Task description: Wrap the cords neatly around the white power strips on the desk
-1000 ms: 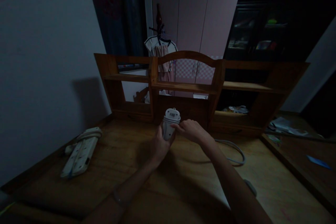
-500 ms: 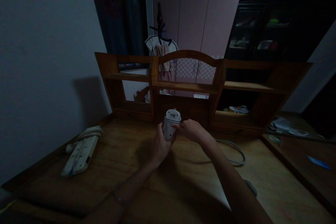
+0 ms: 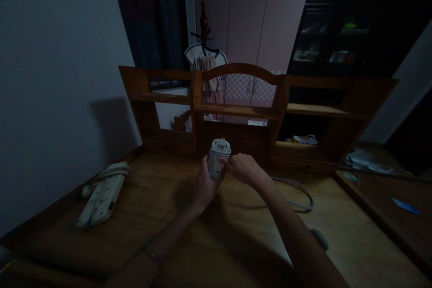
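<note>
A white power strip (image 3: 215,168) is held up over the table, its labelled end tilted toward me. Several turns of its white cord (image 3: 220,153) run around it near that end. My left hand (image 3: 205,186) is closed around the strip from below and the left. At the strip's right side, my right hand (image 3: 243,167) is closed, with its fingers pinched on the cord where the turns end. A loose grey-white length of cord (image 3: 308,195) curves over the table behind my right forearm.
Another white power strip (image 3: 103,195), wrapped in its cord, lies at the left by the wall. A small grey oval object (image 3: 319,239) rests right of my right forearm. Behind stands a wooden shelf unit (image 3: 239,110). A blue flat item (image 3: 405,205) lies far right.
Both hands keep their hold on the strip and cord, with hardly any movement. The whole view has shifted slightly.
</note>
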Available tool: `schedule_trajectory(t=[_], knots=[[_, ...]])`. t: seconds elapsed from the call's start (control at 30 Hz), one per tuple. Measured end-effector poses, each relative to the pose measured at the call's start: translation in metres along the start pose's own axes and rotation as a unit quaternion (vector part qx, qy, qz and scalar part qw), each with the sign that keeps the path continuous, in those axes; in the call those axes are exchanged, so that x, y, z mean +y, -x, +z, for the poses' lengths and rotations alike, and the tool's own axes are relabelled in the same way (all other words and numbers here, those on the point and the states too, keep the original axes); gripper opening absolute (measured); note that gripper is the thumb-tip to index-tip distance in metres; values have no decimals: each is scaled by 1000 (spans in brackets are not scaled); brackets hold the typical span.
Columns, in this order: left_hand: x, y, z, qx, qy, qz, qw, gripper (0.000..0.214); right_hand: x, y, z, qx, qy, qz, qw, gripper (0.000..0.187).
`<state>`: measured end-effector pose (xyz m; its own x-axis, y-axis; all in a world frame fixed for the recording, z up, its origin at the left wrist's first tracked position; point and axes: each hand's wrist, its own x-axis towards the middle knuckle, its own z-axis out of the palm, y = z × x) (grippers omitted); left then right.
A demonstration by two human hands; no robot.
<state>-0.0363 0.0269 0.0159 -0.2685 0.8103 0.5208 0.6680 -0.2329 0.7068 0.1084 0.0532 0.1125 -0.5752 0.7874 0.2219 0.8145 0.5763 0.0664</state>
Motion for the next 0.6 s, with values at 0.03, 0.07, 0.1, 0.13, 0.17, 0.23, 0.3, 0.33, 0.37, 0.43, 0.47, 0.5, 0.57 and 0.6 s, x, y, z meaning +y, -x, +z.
schedule_trajectory(t=[0.03,0.07,0.1,0.13,0.17,0.23,0.3,0.33,0.37,0.43,0.47,0.5,0.57,0.6], knots=[[0,0,0,-2,-1,-1,1000,72,0,0,0,4,2,2,1000,82],[0,0,0,-4,-2,-3,1000,72,0,0,0,9,3,4,1000,82],[0,1,0,-5,-3,-6,1000,71,0,0,0,14,3,5,1000,82],[0,1,0,-5,-3,-8,1000,71,1,0,0,16,3,7,1000,82],[0,2,1,-4,-3,-9,1000,71,2,0,0,17,3,9,1000,82],[1,3,2,-2,1,-5,1000,70,4,0,-1,15,1,13,1000,81],[1,4,3,-3,2,1,1000,70,6,0,-1,-1,-7,19,1000,79],[1,4,4,-6,5,3,1000,69,7,0,-1,-11,-12,21,1000,78],[1,5,4,-11,9,2,1000,70,8,0,-1,-21,-18,21,999,75],[0,7,5,-24,17,-5,1000,69,10,1,-1,-39,-25,19,999,67],[0,7,6,-31,19,-9,999,69,10,2,-1,-43,-24,19,999,61],[-1,8,7,-35,17,-14,999,69,12,3,-2,-45,-24,18,999,56],[-2,9,8,-36,6,-16,999,70,15,4,-5,-56,-28,13,998,48],[-3,9,9,-33,1,-15,999,70,17,5,-7,-64,-31,13,997,44]])
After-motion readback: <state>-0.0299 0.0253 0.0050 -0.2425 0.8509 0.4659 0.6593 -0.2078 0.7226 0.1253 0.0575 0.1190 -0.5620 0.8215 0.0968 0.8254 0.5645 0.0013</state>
